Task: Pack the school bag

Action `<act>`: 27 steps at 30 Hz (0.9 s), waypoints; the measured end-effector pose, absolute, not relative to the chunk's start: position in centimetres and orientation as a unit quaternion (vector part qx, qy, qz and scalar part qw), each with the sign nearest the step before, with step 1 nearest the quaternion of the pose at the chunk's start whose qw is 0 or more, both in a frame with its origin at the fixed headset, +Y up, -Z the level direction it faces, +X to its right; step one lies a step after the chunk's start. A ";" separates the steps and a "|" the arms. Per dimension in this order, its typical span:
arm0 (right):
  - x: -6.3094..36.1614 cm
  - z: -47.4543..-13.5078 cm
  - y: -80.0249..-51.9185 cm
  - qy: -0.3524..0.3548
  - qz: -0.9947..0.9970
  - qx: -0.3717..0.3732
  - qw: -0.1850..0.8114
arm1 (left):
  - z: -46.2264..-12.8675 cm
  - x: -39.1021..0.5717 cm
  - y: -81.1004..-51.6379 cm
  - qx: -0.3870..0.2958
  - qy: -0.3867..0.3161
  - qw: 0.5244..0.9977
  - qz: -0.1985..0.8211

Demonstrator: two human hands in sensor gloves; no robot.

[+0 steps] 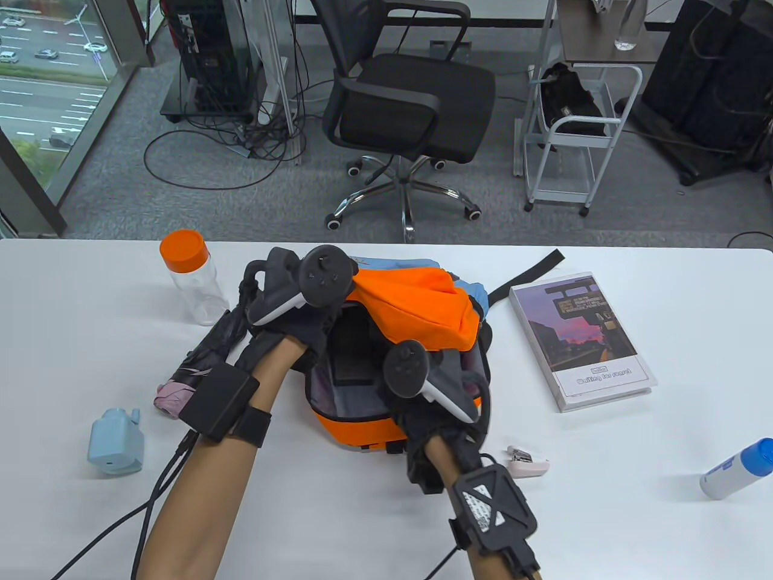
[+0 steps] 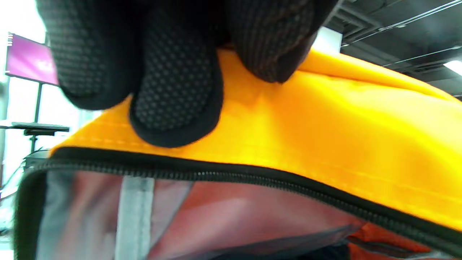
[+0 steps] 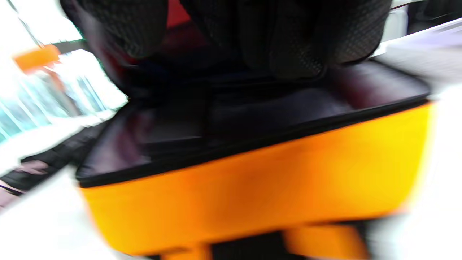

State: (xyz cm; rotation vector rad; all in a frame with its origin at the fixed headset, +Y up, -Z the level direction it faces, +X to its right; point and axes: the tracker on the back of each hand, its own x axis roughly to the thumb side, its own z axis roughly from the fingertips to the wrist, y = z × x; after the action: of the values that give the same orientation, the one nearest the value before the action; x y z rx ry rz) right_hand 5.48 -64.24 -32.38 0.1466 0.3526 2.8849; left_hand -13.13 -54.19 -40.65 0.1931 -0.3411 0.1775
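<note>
Pinching the orange flap point(image 2: 325, 119) of the school bag point(image 1: 362, 423), the left hand point(image 1: 290, 302) holds it open mid-table; the right hand point(image 1: 423, 386) reaches inside — grip unclear. Packing looks underway: next, likely the book point(image 1: 580, 338), right of both hands.

black office chair point(image 1: 406, 112) on grey carpet point(image 1: 181, 205)

You can make out one text only: a white band along the book's point(image 1: 583, 341) near edge carries a title that seems to read "Waiting for sunset", though the letters are small and blurred; the small dark tag above it and the sign pictured on its cover stay illegible
</note>
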 end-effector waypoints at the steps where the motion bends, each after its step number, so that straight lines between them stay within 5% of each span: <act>1: 7.6 -32.1 -64.1 0.133 0.986 0.027 0.098 | -40.4 -13.2 -54.5 0.100 -0.165 0.977 0.087; 8: 22.7 -33.8 -65.8 0.107 0.973 -0.169 0.115 | -39.0 -12.5 -55.3 0.113 -0.172 0.977 0.052; 14: 30.2 -36.1 -69.6 0.103 0.950 -0.268 0.123 | -38.7 -11.9 -55.6 0.122 -0.181 0.976 0.015; 20: 32.7 -39.0 -72.1 0.099 0.949 -0.287 0.080 | -39.1 -11.6 -55.4 0.111 -0.182 0.977 0.005; 27: 34.3 -41.0 -72.6 0.200 0.921 -0.324 0.087 | -39.0 -11.9 -55.7 0.124 -0.192 0.973 0.006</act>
State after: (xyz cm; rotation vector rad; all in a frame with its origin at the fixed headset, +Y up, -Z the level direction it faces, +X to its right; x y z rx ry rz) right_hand 34.27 -72.58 -41.04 -0.9646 0.5944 2.7432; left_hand -11.90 -55.73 -38.97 0.2501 -0.3876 0.0129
